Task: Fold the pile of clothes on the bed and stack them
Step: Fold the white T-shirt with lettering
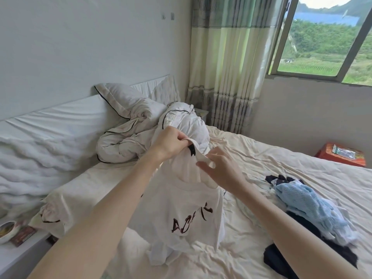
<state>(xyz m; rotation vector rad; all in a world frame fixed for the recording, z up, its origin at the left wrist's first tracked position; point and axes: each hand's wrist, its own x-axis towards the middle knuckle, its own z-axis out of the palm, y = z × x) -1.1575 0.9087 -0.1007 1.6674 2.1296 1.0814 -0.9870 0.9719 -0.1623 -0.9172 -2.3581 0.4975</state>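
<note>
I hold the white cotton T-shirt with dark red lettering (187, 214) up over the middle of the cream-sheeted bed (281, 164), its lower end touching the sheet. My left hand (171, 142) grips the bunched top of the shirt, fingers curled round the cloth. My right hand (219, 168) pinches a strip of it just beside. To the right lies the pile of light blue and dark clothes (310, 214). On the far side sits a crumpled white duvet with black piping (141, 133).
</note>
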